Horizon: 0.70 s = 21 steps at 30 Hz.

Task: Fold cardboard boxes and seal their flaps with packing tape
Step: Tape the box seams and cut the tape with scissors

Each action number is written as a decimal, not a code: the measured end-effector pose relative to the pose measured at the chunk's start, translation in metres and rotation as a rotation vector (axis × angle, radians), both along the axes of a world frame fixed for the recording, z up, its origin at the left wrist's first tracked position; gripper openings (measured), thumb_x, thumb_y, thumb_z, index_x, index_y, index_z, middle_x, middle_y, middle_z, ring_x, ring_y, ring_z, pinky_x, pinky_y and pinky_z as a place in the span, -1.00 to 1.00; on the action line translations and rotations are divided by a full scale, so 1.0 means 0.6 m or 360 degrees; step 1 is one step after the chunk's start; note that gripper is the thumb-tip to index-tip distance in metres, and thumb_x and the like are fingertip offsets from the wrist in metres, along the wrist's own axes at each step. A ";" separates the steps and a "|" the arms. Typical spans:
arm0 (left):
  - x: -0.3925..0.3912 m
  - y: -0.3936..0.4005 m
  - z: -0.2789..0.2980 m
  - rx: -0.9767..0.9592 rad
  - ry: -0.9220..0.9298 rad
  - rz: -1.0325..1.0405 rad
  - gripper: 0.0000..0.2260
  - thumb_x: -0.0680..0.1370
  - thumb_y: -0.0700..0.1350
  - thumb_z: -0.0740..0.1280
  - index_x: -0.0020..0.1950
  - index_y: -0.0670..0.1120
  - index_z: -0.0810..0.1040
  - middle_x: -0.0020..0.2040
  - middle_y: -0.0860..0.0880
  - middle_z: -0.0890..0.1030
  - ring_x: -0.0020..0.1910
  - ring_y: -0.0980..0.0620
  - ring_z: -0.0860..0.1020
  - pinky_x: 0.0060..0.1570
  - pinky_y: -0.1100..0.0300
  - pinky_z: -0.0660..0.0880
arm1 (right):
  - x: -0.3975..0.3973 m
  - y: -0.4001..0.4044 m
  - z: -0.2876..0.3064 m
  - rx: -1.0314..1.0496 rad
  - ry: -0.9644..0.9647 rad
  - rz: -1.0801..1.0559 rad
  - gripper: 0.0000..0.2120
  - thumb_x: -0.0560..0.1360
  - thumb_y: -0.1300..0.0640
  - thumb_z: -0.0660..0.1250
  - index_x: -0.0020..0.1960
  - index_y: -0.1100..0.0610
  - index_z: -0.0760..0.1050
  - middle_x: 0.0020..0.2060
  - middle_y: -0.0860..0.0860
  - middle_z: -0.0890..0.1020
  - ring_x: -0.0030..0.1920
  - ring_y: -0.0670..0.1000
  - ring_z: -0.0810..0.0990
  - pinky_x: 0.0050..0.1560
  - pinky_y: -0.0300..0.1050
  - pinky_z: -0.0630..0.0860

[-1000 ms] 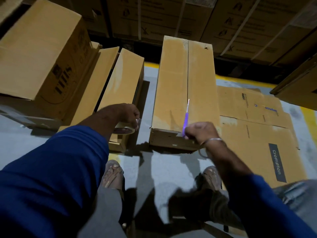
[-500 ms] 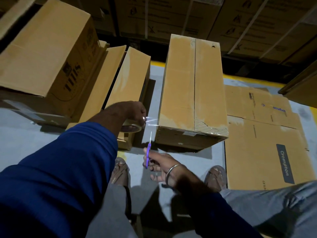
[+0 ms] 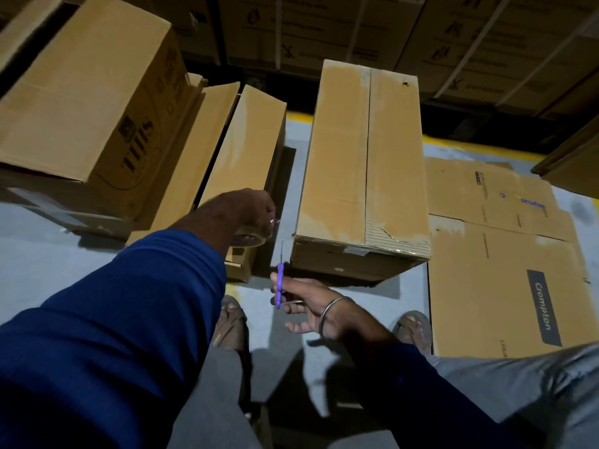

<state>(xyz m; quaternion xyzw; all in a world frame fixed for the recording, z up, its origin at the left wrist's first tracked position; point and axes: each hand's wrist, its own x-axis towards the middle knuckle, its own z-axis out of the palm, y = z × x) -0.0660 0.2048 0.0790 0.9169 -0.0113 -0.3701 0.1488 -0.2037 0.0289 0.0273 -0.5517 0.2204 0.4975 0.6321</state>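
Observation:
A long brown cardboard box (image 3: 363, 170) lies on the grey floor ahead of me, its top flaps closed along a centre seam. My left hand (image 3: 251, 210) holds a roll of clear packing tape (image 3: 248, 239) just left of the box's near end. My right hand (image 3: 309, 307) is lower, in front of the box's near left corner, pinching a purple-handled cutter (image 3: 279, 280) with its thin blade pointing up. Neither hand touches the box.
Two narrow boxes (image 3: 240, 150) stand to the left, beside a big printed box (image 3: 84, 92). Flattened Crompton cartons (image 3: 509, 273) lie on the floor to the right. Stacked cartons (image 3: 356, 30) fill the back. My feet in sandals (image 3: 230, 322) are below the hands.
My right hand has drawn back from the box's near edge toward me with the cutter. The tape strand seen half a second ago between roll and box is gone.

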 end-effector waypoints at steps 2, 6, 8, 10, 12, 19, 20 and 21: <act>-0.003 -0.001 0.003 -0.0006 -0.0008 0.0012 -0.84 0.49 -0.13 0.54 0.02 -0.05 0.63 0.16 -0.12 0.62 0.13 -0.12 0.55 -0.03 0.02 0.47 | 0.007 0.012 0.001 0.0023 0.0002 -0.0021 -0.52 0.32 -0.25 0.62 0.07 0.03 0.65 -0.14 -0.02 0.66 -0.19 -0.07 0.50 -0.09 -0.06 0.57; -0.004 -0.001 0.007 -0.0005 -0.0041 0.0019 -0.83 0.51 -0.13 0.52 0.06 -0.06 0.63 0.18 -0.12 0.61 0.14 -0.13 0.54 -0.02 0.01 0.45 | 0.034 0.031 0.004 0.0009 -0.0005 -0.0135 -0.55 0.34 -0.25 0.60 0.02 0.04 0.59 -0.24 -0.05 0.57 -0.25 -0.08 0.50 -0.12 -0.07 0.56; -0.005 -0.001 0.007 -0.0003 -0.0068 0.0018 -0.85 0.51 -0.13 0.51 0.03 -0.05 0.62 0.17 -0.12 0.61 0.13 -0.12 0.54 -0.04 0.02 0.44 | 0.046 0.035 0.004 0.0012 -0.0022 -0.0143 -0.58 0.35 -0.25 0.59 -0.03 0.04 0.60 -0.19 -0.02 0.53 -0.25 -0.08 0.49 -0.12 -0.08 0.56; -0.004 0.000 0.006 -0.0018 -0.0071 0.0032 -0.86 0.52 -0.12 0.50 0.04 -0.05 0.61 0.17 -0.12 0.61 0.10 -0.11 0.54 -0.04 0.02 0.45 | 0.054 0.035 0.000 -0.0001 -0.0033 -0.0140 -0.60 0.36 -0.24 0.59 -0.06 0.05 0.62 -0.17 0.00 0.54 -0.25 -0.08 0.49 -0.13 -0.08 0.55; -0.003 0.000 0.005 -0.0032 -0.0059 0.0045 -0.85 0.51 -0.13 0.50 0.05 -0.05 0.62 0.16 -0.11 0.61 0.10 -0.10 0.54 -0.05 0.03 0.45 | 0.056 0.032 -0.006 -0.0022 -0.0048 -0.0154 -0.60 0.37 -0.22 0.59 -0.02 0.06 0.62 -0.20 -0.01 0.56 -0.27 -0.09 0.49 -0.13 -0.09 0.54; -0.003 -0.003 0.006 -0.0056 -0.0017 0.0072 -0.85 0.52 -0.15 0.50 0.05 -0.06 0.62 0.17 -0.12 0.61 0.11 -0.09 0.53 -0.04 0.03 0.43 | 0.049 0.030 -0.018 -0.0045 -0.0103 -0.0216 -0.74 0.46 -0.05 0.57 -0.05 0.11 0.62 -0.21 0.03 0.61 -0.36 -0.11 0.44 -0.20 -0.14 0.48; -0.004 -0.004 0.006 -0.0058 -0.0019 0.0076 -0.84 0.52 -0.16 0.50 0.07 -0.07 0.62 0.18 -0.12 0.60 0.11 -0.09 0.52 -0.04 0.03 0.43 | 0.048 0.031 -0.018 -0.0050 -0.0106 -0.0229 -0.77 0.47 -0.03 0.56 -0.08 0.11 0.62 -0.24 0.02 0.62 -0.37 -0.12 0.43 -0.23 -0.16 0.47; -0.004 -0.005 0.007 -0.0057 -0.0020 0.0080 -0.82 0.52 -0.16 0.50 0.10 -0.08 0.62 0.18 -0.13 0.59 0.11 -0.09 0.51 -0.04 0.03 0.43 | 0.048 0.033 -0.019 -0.0057 -0.0112 -0.0242 -0.79 0.48 -0.02 0.55 -0.09 0.11 0.62 -0.27 0.00 0.62 -0.39 -0.13 0.42 -0.25 -0.19 0.46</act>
